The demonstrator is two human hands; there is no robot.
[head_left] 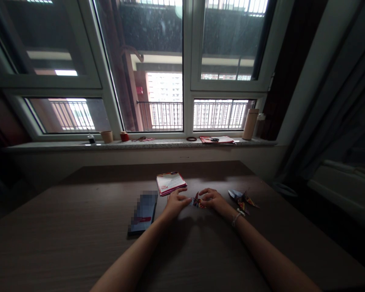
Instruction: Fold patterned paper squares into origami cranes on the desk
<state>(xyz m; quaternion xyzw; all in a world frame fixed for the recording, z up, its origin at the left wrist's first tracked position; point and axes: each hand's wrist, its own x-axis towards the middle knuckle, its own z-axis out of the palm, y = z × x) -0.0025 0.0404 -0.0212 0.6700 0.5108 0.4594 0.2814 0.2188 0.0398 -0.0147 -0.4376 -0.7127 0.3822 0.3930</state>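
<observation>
A small folded piece of printed paper [197, 201], with a dark pointed tip standing up, is between my two hands on the brown table. My left hand [176, 204] is open on its left side, fingers apart, with the thumb at the paper's edge. From the right, my right hand [214, 200] has curled its fingers onto the paper; a light bracelet is on that wrist. Beyond my left hand lies a stack of red-edged printed sheets [171, 182]. Right of my right hand are more folded paper pieces [241, 199] with pointed ends.
A phone [144, 213] lies left of my left forearm, its screen partly pixelated. Along the windowsill [170, 144] stand a paper cup [106, 136], a red spool [124, 136] and a tall tan bottle [250, 124]. Scissors [214, 140] rest on more sheets there.
</observation>
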